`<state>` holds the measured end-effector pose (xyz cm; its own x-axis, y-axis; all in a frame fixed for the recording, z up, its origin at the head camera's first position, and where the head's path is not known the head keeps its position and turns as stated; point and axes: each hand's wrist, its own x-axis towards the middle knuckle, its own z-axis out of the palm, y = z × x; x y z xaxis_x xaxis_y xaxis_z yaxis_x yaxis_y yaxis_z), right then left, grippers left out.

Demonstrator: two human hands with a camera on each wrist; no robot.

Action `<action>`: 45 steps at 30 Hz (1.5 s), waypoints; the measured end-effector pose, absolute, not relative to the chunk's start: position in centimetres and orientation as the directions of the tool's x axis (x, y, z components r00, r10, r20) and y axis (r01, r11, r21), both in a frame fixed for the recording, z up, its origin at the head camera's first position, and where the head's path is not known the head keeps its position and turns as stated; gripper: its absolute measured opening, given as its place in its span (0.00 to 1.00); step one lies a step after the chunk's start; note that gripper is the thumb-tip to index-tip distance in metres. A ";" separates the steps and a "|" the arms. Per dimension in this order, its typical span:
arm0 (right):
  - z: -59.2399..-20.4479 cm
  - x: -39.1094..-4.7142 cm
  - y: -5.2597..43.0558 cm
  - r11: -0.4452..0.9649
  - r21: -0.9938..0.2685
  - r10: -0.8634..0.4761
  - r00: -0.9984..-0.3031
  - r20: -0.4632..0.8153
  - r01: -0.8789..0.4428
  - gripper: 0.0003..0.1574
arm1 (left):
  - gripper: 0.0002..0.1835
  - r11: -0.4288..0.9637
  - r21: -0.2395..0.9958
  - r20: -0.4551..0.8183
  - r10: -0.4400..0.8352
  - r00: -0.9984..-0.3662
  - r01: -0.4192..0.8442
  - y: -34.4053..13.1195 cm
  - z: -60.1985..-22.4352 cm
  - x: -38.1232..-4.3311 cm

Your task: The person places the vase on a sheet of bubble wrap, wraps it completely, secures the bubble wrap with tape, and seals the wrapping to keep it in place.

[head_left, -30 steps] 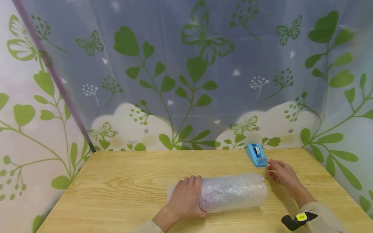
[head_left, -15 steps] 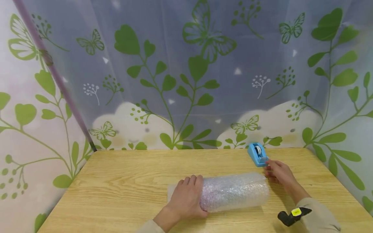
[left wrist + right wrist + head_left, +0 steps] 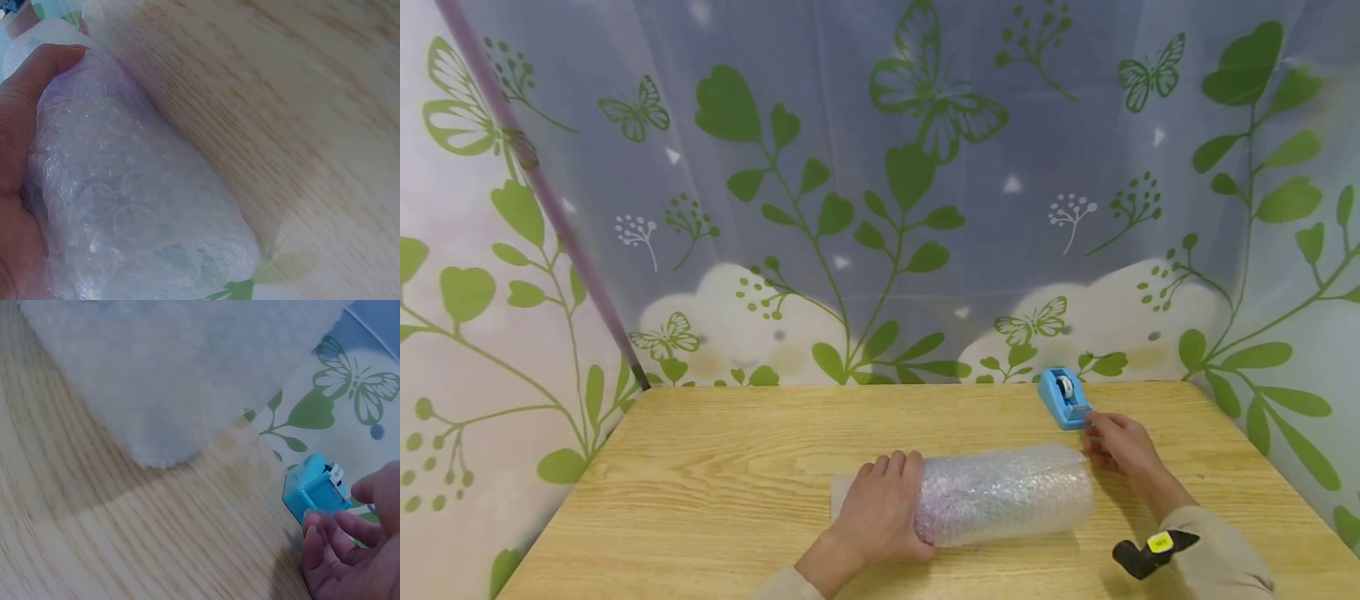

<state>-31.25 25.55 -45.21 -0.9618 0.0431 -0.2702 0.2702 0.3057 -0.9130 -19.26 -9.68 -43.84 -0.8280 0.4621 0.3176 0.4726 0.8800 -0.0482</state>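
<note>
A roll of bubble wrap (image 3: 1000,496) lies across the table, clear with a purplish tint near the left hand. My left hand (image 3: 880,508) grips its left end from above, fingers over the far side and thumb at the near side; the left wrist view shows the thumb pressed along the bubble wrap (image 3: 137,181). A light blue tape dispenser (image 3: 1065,400) with a white tape roll stands behind the roll's right end. My right hand (image 3: 1120,446) is at the dispenser's front end. In the right wrist view, its thumb and bent fingers (image 3: 340,540) are apart, close to the dispenser's toothed cutter (image 3: 337,487).
The wood-grain table (image 3: 715,467) backs onto a curtain (image 3: 820,208) printed with leaves and butterflies. A purple pole (image 3: 550,200) slants down to the table's back left corner. A black strap piece with a yellow label (image 3: 1159,543) sits on the right sleeve.
My right hand has shifted slightly left, its fingertips coming right up to the front of the tape dispenser. The left hand and the bubble wrap roll have stayed in place.
</note>
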 end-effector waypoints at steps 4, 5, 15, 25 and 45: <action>-45.3 -31.3 25.4 0.282 -0.924 0.053 -0.965 -0.255 0.260 0.37 | 0.50 0.880 -0.049 0.317 0.462 -0.828 0.472 -9.7 -43.8 -19.2; -45.3 -31.3 25.4 0.279 -0.925 0.051 -0.966 -0.255 0.259 0.37 | 0.50 0.880 -0.049 0.318 0.462 -0.828 0.472 -9.7 -43.8 -19.2; -45.2 -31.4 25.4 0.308 -0.914 0.027 -0.963 -0.269 0.264 0.40 | 0.50 0.880 -0.066 0.335 0.463 -0.821 0.470 -9.7 -43.9 -19.2; -45.5 -31.7 25.8 0.306 -0.912 0.020 -0.960 -0.280 0.272 0.38 | 0.50 0.883 -0.070 0.329 0.459 -0.825 0.463 -9.7 -43.9 -19.2; -46.5 -32.0 25.9 0.267 -0.939 0.003 -0.975 -0.224 0.216 0.36 | 0.50 0.888 -0.079 0.337 0.451 -0.826 0.453 -9.6 -44.0 -19.1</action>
<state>-31.99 25.93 -46.51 -0.9746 0.0028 -0.2237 0.2164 0.2668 -0.9392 -19.06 -9.61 -43.96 -0.8264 0.4509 0.3373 0.4525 0.8883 -0.0787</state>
